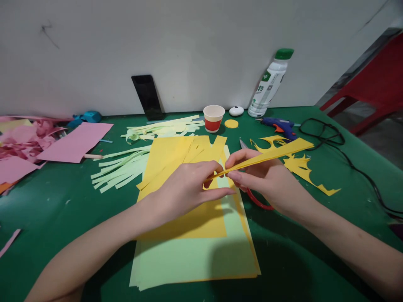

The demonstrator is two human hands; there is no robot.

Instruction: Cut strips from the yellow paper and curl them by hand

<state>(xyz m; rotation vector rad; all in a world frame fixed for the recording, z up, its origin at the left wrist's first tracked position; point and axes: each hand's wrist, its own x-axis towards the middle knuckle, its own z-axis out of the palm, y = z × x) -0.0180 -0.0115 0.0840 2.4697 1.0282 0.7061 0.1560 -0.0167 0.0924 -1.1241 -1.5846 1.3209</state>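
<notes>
Between my hands is a narrow folded strip of yellow paper [277, 153], slanting up to the right. My right hand [262, 170] pinches it between thumb and fingers near its lower end. My left hand [189, 180] has its fingers curled at that same lower end, its thumb stretched out below. Under my hands lies a yellow sheet [176, 224] on pale green sheets [195, 260], with cut yellow strips [201, 147] on top. Scissors with red handles [258, 200] lie partly hidden beneath my right hand.
Pale green fringed strips [126, 170] and pink paper [77, 142] lie left. A paper cup [214, 119], yellow disc [231, 123] and white oval object [236, 110] stand behind. A phone [147, 96] and bottle [269, 86] lean on the wall. Right are a glue gun [278, 126], cable and yellow scraps [310, 172].
</notes>
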